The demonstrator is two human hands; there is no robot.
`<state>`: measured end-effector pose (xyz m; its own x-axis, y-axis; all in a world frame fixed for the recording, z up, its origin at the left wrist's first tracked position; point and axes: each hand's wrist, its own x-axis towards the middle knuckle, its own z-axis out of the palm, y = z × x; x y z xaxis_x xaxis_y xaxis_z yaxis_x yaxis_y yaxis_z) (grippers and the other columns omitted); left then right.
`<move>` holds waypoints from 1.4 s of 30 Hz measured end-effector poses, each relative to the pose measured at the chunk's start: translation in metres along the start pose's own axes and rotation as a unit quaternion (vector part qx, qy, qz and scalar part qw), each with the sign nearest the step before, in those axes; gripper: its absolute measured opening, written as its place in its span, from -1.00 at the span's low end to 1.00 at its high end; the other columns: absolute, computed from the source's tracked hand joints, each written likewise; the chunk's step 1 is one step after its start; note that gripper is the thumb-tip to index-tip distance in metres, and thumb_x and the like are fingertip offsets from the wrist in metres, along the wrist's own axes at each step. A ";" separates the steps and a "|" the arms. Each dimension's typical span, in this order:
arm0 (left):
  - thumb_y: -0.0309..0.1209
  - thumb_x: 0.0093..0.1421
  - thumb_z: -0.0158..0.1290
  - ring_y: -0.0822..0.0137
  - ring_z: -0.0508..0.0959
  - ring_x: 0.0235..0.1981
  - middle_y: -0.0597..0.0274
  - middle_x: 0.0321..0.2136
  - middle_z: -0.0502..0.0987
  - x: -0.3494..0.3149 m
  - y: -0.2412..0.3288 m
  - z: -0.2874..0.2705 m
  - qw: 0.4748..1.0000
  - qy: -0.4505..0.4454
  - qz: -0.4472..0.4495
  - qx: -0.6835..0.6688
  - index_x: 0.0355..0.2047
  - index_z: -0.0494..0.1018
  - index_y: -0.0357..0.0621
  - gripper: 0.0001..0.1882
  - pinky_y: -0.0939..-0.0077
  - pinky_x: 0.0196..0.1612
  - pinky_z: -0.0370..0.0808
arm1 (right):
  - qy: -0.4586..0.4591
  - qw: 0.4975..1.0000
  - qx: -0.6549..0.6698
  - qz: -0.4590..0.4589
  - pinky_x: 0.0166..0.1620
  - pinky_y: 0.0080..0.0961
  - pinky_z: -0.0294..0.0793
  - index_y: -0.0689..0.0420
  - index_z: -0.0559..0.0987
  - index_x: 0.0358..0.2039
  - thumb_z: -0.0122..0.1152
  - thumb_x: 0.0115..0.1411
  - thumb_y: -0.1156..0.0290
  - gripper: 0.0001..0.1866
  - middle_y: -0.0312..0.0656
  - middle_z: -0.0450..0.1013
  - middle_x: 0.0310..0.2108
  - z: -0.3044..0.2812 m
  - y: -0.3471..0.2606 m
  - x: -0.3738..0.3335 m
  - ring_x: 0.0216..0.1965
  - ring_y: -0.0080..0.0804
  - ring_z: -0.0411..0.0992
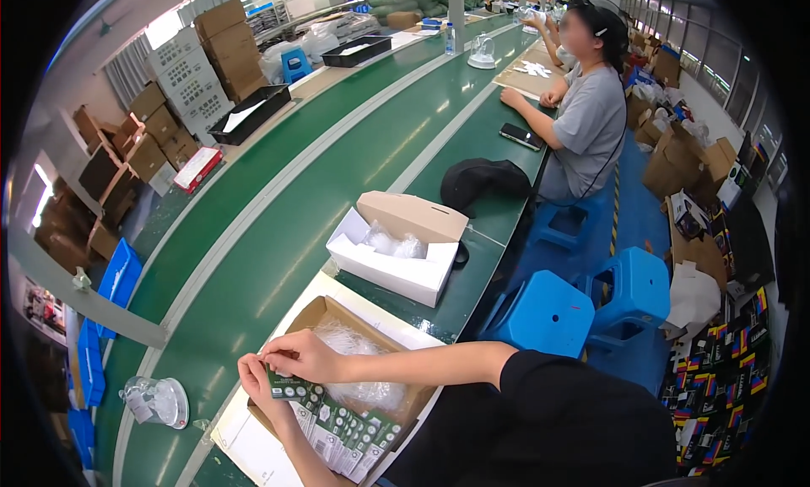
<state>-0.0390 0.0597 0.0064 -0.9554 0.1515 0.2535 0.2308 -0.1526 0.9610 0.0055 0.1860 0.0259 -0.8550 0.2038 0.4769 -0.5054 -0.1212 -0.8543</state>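
My left hand (261,387) and my right hand (305,356) meet over the left side of a shallow cardboard box (419,400). Both are closed, fingertips pinched close together; whatever is between them is too small to make out. A green card (289,387) with white print shows just below my right hand, between the two hands; whether the fingers grip it is unclear. Inside the box lies a tangle of clear plastic strands (359,352). Several green-and-white tags (354,432) overlap along its near side, partly behind my left forearm.
A clear dome (158,401) with a white base rests on the green conveyor at left. Beyond the box stands an open white carton (392,272) holding bubble-wrapped items. A black cap (485,183) and phone (521,136) lie farther along. A person sits there; blue stools (544,318) stand right.
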 end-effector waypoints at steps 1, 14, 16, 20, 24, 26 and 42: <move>-0.31 0.38 -0.16 0.63 0.28 -0.53 0.44 -0.56 0.28 0.000 0.002 0.002 1.000 0.018 0.015 0.010 -0.42 0.26 -0.13 -0.77 0.71 -0.48 0.24 | 0.001 1.000 -0.001 -0.001 -0.49 -0.62 0.37 0.25 0.56 -0.34 0.09 0.20 0.49 -0.88 -0.23 0.46 -0.59 0.000 0.000 -0.001 -0.60 -0.57 0.39; -0.36 0.36 -0.12 0.54 0.43 -0.38 0.28 -0.40 0.43 0.002 -0.001 -0.006 0.991 -0.049 -0.063 -0.110 -0.18 0.30 -0.19 -0.85 0.68 -0.37 0.39 | -0.019 0.999 0.012 0.035 -0.56 -0.70 0.33 0.23 0.56 -0.28 0.08 0.21 0.49 -0.87 -0.30 0.44 -0.64 -0.002 -0.007 0.002 -0.66 -0.69 0.34; -0.38 0.35 -0.12 0.50 0.44 -0.36 0.25 -0.37 0.44 0.003 -0.002 -0.008 0.983 -0.032 -0.088 -0.158 -0.10 0.29 -0.19 -0.82 0.66 -0.35 0.41 | -0.034 0.999 0.004 0.042 -0.52 -0.66 0.37 0.22 0.56 -0.26 0.05 0.23 0.48 -0.85 -0.25 0.47 -0.61 -0.003 -0.005 0.003 -0.62 -0.63 0.40; -0.41 0.34 -0.13 0.45 0.44 -0.21 0.24 -0.25 0.43 0.007 -0.002 -0.015 0.982 -0.019 -0.086 -0.168 -0.05 0.27 -0.21 -0.78 0.57 -0.17 0.41 | -0.054 0.996 -0.065 -0.009 -0.39 -0.51 0.43 0.22 0.57 -0.24 0.06 0.18 0.52 -0.83 -0.14 0.50 -0.49 -0.005 -0.001 0.003 -0.52 -0.36 0.47; -0.45 0.33 -0.14 0.41 0.44 -0.18 0.22 -0.22 0.42 0.010 0.000 -0.018 0.966 -0.045 -0.080 -0.243 -0.04 0.28 -0.20 -0.78 0.52 -0.09 0.43 | -0.041 0.992 -0.093 -0.069 -0.30 -0.47 0.44 0.20 0.58 -0.24 0.10 0.17 0.53 -0.84 -0.11 0.49 -0.37 -0.003 0.001 0.006 -0.38 -0.28 0.48; -0.47 0.32 -0.13 0.40 0.44 -0.18 0.21 -0.21 0.42 0.008 0.003 -0.018 0.961 -0.059 -0.081 -0.256 -0.04 0.28 -0.20 -0.78 0.51 -0.07 0.44 | -0.036 0.994 -0.088 -0.051 -0.34 -0.49 0.43 0.21 0.58 -0.26 0.11 0.16 0.53 -0.85 -0.14 0.49 -0.40 -0.004 0.000 0.005 -0.42 -0.32 0.47; -0.43 0.32 -0.12 0.61 0.26 -0.42 0.42 -0.41 0.29 0.003 0.012 -0.004 0.978 -0.014 -0.067 -0.198 -0.01 0.30 -0.19 -0.75 0.66 -0.36 0.25 | 0.021 0.993 0.087 0.080 -0.51 -0.71 0.34 0.30 0.58 -0.29 0.18 0.15 0.49 -0.85 -0.30 0.48 -0.44 -0.004 0.019 0.012 -0.52 -0.71 0.37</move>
<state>-0.0396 0.0542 0.0178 -0.9655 0.2215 0.1372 0.0098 -0.4955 0.8686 -0.0138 0.1903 0.0145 -0.9224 0.2078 0.3257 -0.3788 -0.3203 -0.8683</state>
